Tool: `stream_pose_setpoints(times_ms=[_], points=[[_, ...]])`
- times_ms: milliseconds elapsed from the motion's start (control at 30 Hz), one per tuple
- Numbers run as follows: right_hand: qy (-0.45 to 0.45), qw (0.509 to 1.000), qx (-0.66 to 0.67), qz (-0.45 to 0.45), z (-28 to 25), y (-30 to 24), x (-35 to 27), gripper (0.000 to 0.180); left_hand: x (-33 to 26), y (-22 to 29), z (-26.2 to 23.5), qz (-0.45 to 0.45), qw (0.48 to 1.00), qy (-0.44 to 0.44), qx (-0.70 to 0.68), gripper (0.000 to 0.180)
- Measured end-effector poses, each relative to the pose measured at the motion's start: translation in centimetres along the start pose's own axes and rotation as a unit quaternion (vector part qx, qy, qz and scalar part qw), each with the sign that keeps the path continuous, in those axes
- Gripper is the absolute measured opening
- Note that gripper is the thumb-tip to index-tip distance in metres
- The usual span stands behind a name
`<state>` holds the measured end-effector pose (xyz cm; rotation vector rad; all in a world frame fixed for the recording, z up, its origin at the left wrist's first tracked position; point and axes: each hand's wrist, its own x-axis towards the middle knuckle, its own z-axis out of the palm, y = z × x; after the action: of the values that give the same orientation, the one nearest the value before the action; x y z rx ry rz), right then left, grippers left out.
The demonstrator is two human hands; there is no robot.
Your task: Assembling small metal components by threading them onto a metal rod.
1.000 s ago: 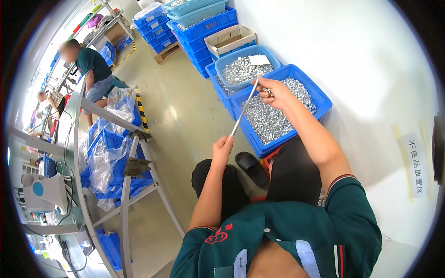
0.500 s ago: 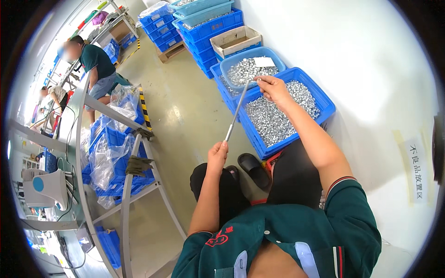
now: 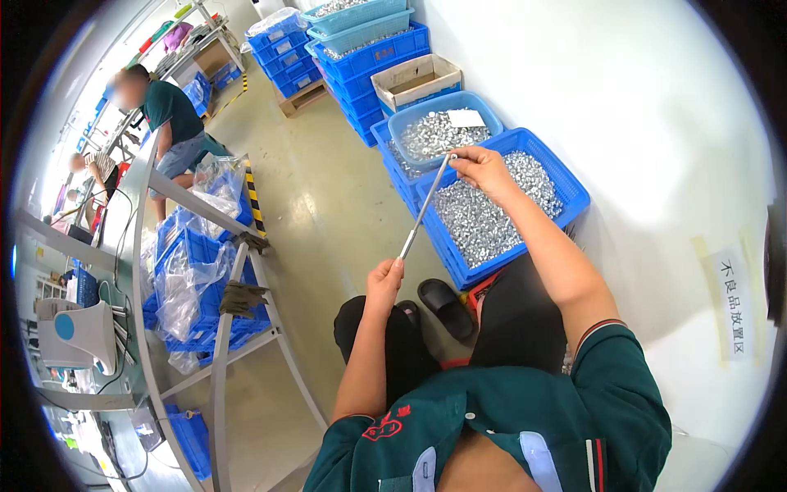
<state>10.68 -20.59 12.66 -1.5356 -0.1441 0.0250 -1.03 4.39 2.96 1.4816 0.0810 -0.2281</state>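
My left hand (image 3: pixel 384 287) is closed round the lower, thicker end of a thin metal rod (image 3: pixel 425 209), which slants up and to the right. At the rod's upper tip my right hand (image 3: pixel 485 174) is pinched on a small silvery metal part (image 3: pixel 453 156); whether the part touches the tip I cannot tell. Below the right hand stands a blue crate (image 3: pixel 566 207) full of small silvery metal parts (image 3: pixel 484 221). Just beyond it, a light-blue basket (image 3: pixel 482 100) holds more such parts and a white card (image 3: pixel 466 119).
A worn box (image 3: pixel 443 67) and stacked blue crates (image 3: pixel 370 82) line the white wall (image 3: pixel 623 98). To my left stands a grey metal frame (image 3: pixel 223 361), with plastic-wrapped blue crates (image 3: pixel 197 262) behind it. A co-worker (image 3: pixel 172 115) bends over a bench farther off. A black slipper (image 3: pixel 447 310) lies near my legs.
The view has shifted slightly. My hands, the rod and the small part sit a little lower in the picture; both grips look the same.
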Motion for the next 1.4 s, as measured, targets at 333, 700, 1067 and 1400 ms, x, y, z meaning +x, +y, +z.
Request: stream_pose_setpoints(times_ms=[333, 700, 1067, 1400], points=[[-0.065, 0.979, 0.172, 0.09, -1.0, -0.2, 0.0, 0.019, 0.0, -0.4, 0.3, 0.002, 0.999, 0.009, 0.049, 0.031], [-0.061, 0.989, -0.008, 0.138, -2.1, -1.3, 0.0, 0.019, 0.6, -0.4, 1.0, 0.021, 0.995, 0.017, 0.099, 0.032], [-0.201, 0.939, -0.01, 0.277, 3.4, 2.7, -1.6, 0.022, 2.1, -0.2, 2.5, -0.021, 1.0, 0.02, -0.003, 0.03], [-0.059, 0.88, 0.274, 0.384, -2.1, 4.9, 0.6, 0.019, 1.9, 0.2, 1.8, -0.031, 0.999, 0.006, -0.014, 0.03]])
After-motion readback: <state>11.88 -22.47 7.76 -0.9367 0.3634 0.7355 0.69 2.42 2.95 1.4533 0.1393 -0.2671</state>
